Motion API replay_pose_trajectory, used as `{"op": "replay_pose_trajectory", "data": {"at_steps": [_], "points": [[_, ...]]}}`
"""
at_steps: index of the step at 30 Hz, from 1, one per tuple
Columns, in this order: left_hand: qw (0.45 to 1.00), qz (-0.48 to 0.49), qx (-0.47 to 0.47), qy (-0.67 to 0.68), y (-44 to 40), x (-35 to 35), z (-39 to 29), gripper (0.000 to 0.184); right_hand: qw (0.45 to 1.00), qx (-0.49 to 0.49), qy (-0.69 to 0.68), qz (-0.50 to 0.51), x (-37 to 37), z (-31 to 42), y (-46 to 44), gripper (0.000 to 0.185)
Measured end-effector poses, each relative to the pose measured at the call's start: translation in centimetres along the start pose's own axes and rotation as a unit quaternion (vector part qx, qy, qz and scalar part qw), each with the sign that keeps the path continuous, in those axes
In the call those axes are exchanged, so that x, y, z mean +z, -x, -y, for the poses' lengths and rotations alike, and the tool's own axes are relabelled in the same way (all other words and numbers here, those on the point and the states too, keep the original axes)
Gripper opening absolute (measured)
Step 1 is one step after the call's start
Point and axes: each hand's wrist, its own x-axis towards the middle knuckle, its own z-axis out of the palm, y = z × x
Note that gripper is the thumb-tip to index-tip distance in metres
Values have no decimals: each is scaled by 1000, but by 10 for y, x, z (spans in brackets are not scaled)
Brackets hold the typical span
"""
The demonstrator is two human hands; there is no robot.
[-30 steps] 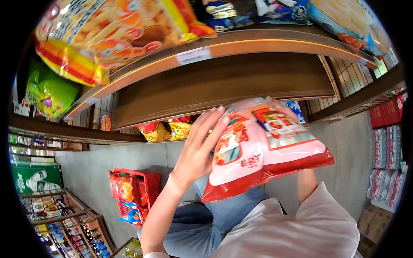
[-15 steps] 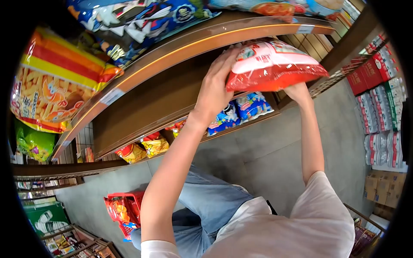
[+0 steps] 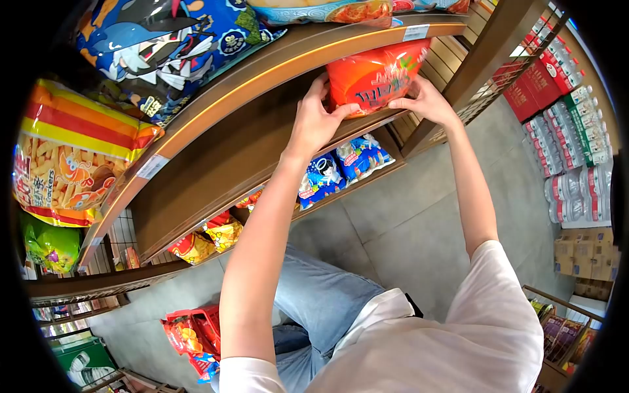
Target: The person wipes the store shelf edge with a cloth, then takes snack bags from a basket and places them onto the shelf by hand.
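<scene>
A red snack bag [image 3: 377,75] stands at the right end of the middle shelf [image 3: 216,164], beneath the upper shelf's orange edge. My left hand [image 3: 319,118] grips the bag's left side, its thumb along the lower front. On the bag's lower right side rests my right hand [image 3: 426,101], thumb on the front and fingers around the edge. Both hands hold the bag upright between them. The fingertips behind the bag are partly hidden.
Blue bags [image 3: 341,167] and yellow-red bags [image 3: 206,239] lie on the bottom shelf. Large snack bags [image 3: 164,52] fill the upper shelf. A red basket [image 3: 211,321] with bags stands on the floor at lower left. Bottle packs [image 3: 557,141] and cartons [image 3: 585,252] are at the right.
Both hands have carried the bag from in front of the shelf to its right end. The bag has turned from its pink-and-white face to a red face. The view has shifted right.
</scene>
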Motion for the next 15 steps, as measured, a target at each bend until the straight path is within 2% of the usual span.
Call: {"op": "replay_pose_trajectory", "data": {"at_steps": [1, 2, 4, 6, 8, 9, 11, 15], "points": [[1000, 5, -12, 28, -2, 0, 0, 66, 999, -24, -43, 9, 0, 2, -2, 69], [999, 1, -11, 31, -3, 0, 1, 66, 998, 23, -45, 42, -6, 6, -4, 81], [995, 31, -68, 64, -2, 0, -2, 72, 997, 28, -54, 48, -7, 6, -3, 81], [993, 36, -74, 85, 5, 3, -1, 75, 996, 33, -67, 49, -5, 8, 0, 81], [989, 51, -91, 103, 13, 6, 4, 80, 996, 31, -88, 5, -2, 13, 8, 87], [989, 53, -91, 103, 14, 7, 9, 80, 996, 32, -88, 3, -2, 11, 10, 87], [999, 7, -28, 41, 15, 9, 20, 75, 999, 23, -40, -13, -5, 4, 14, 89], [998, -4, -55, 18, 10, 9, 26, 71, 999, 31, -25, -16, -6, -5, 11, 82]]}}
